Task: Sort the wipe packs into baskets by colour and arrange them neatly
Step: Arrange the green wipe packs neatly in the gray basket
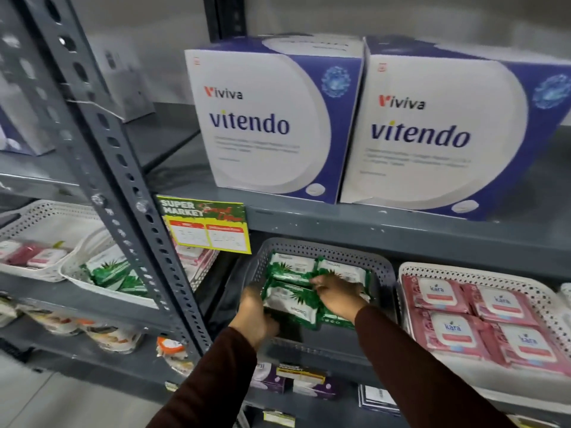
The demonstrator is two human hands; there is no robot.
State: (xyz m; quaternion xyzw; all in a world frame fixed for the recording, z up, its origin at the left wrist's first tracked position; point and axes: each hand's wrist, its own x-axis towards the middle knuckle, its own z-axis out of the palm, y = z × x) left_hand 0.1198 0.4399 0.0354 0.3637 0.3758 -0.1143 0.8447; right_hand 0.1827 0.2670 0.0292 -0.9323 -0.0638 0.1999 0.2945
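Observation:
A grey perforated basket (312,247) on the middle shelf holds several green wipe packs (290,267). My left hand (255,316) grips the front-left green pack (289,299) at its left edge. My right hand (335,296) rests with spread fingers on the green packs at the right of the basket, pressing them down. To the right, a white perforated basket (482,273) holds pink wipe packs (445,332) laid flat in rows. On the left shelf unit, a white basket (77,273) holds more green packs (108,271), and another white basket (37,211) holds pink packs (34,253).
Two large white-and-blue boxes (265,125) stand on the shelf above. A yellow price tag (207,223) hangs from that shelf's edge. A grey perforated upright post (123,186) divides the shelf units. Small boxes (296,381) sit on the shelf below.

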